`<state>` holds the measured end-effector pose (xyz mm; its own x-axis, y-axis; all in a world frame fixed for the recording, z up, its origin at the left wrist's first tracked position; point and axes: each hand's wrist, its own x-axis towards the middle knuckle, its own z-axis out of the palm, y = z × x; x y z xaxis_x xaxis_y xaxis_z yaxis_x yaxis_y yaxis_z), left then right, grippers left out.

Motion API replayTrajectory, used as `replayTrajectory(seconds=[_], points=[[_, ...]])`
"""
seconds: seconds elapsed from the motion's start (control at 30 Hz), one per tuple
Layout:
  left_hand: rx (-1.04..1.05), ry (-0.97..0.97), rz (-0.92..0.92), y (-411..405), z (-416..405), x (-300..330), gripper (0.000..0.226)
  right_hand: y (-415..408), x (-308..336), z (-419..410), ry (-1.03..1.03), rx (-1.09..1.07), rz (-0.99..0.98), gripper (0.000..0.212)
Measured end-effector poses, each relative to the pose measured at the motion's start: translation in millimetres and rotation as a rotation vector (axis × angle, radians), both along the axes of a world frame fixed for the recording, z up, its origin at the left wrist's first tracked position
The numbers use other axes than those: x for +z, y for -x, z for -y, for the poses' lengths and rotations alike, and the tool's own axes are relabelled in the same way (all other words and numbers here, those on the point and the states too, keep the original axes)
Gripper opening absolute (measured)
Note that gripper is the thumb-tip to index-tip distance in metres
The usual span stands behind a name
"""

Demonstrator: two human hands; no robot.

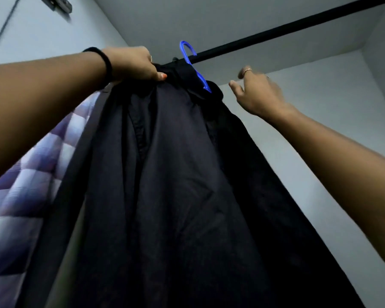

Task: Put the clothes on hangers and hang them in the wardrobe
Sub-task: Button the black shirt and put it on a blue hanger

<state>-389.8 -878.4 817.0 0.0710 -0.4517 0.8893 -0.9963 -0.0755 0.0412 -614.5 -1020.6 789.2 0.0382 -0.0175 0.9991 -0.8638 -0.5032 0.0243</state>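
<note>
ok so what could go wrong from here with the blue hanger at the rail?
1. The blue hanger hook looks only just over the black rail; it may slip off once released.
2. The left hand grips the dark garment by bunched fabric, which could slide off the hanger.
3. The right hand is open, supporting nothing.

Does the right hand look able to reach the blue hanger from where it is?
Probably yes. The right hand is open beside the blue hanger, with only bare air between them; the left hand grips the dark garment on the other side.
</note>
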Motion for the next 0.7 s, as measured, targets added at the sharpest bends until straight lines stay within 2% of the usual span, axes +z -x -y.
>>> replayTrajectory(seconds=[0.1,0.27,0.6,0.7], points=[[0.059,0.066,0.035,1,15,23,0.053,25,-13,18,0.042,-0.026,-0.021,0.042],[0.16,0.11,0.104,5,34,47,0.051,83,-38,49,-0.017,-0.092,-0.054,0.034],[0.403,0.059,0.192,18,77,80,0.053,152,-112,83,-0.107,-0.229,-0.177,0.029],[0.478,-0.028,0.253,17,79,85,0.049,150,-125,93,-0.151,-0.237,-0.208,0.024]])
